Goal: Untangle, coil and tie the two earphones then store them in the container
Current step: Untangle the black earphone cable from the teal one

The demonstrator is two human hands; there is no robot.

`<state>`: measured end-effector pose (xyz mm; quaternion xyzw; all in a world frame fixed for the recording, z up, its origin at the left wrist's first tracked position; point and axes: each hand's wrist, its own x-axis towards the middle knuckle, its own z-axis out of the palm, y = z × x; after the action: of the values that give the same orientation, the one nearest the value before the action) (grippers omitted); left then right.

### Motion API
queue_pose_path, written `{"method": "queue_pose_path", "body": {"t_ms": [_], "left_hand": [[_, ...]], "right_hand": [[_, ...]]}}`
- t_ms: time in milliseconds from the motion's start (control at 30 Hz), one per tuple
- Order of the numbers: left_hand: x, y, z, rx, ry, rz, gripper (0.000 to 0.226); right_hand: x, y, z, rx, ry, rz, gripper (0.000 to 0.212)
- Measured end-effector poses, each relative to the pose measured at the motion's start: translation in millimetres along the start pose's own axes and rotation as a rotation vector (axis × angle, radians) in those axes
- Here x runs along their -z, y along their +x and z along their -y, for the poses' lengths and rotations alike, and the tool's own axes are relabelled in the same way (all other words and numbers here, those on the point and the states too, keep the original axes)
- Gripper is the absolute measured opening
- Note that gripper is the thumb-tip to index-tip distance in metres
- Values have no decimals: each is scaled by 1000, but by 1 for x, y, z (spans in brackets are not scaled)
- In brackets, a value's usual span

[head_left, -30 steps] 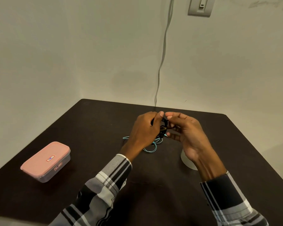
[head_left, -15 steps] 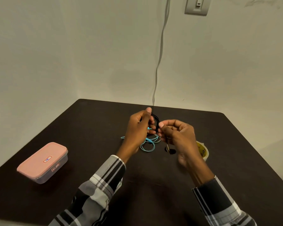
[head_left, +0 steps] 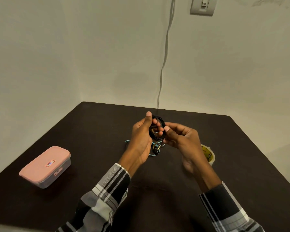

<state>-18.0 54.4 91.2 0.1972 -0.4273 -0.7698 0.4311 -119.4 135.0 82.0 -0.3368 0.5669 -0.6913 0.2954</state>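
Pink-lidded container (head_left: 45, 166) sits lower left of frame on the dark counter (head_left: 241, 164), lid on, contents not visible. It is well apart from the hands.

Centre of frame: left hand (head_left: 141, 139) holds the coiled black earphone (head_left: 157, 129) above the counter, thumb up along the coil's left side, fingers (head_left: 158, 125) curled through the loop. Right hand (head_left: 182, 139) pinches the coil's right edge between thumb and curled fingers. A black earbud and plug dangle below the coil.

Blue earphone (head_left: 127, 141) lies loose on the counter under the hands, mostly hidden by them; strands show left of the left wrist and below the coil.

Tape roll (head_left: 208, 154) sits right of centre on the counter, partly covered by the right wrist. Grey cable (head_left: 164, 56) runs down the wall behind; wall switch (head_left: 203, 5) at top right.
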Motion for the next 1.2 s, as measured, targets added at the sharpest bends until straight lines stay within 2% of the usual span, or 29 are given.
{"method": "queue_pose_path", "body": {"t_ms": [167, 300, 567, 733, 833, 933, 1100, 1200], "left_hand": [[24, -2, -5, 27, 315, 81, 35], [48, -8, -11, 84, 545, 148, 26], [79, -21, -6, 129, 815, 155, 16], [94, -22, 12, 190, 1117, 152, 15], [99, -21, 21, 156, 1331, 129, 15], [102, -21, 28, 107, 1476, 83, 15], [106, -21, 37, 83, 1491, 7, 19], [105, -24, 41, 69, 1426, 6, 21]], "right_hand": [[10, 2, 7, -12, 23, -16, 13], [18, -1, 10, -35, 21, 18, 15], [22, -10, -16, -331, -81, 94, 11], [16, -14, -51, -486, -140, 83, 7], [12, -16, -66, -438, -236, 72, 5], [10, -16, -79, -288, -431, 75, 5], [8, -11, -86, -91, -771, 91, 5], [7, -9, -83, -46, -873, 127, 5]]}}
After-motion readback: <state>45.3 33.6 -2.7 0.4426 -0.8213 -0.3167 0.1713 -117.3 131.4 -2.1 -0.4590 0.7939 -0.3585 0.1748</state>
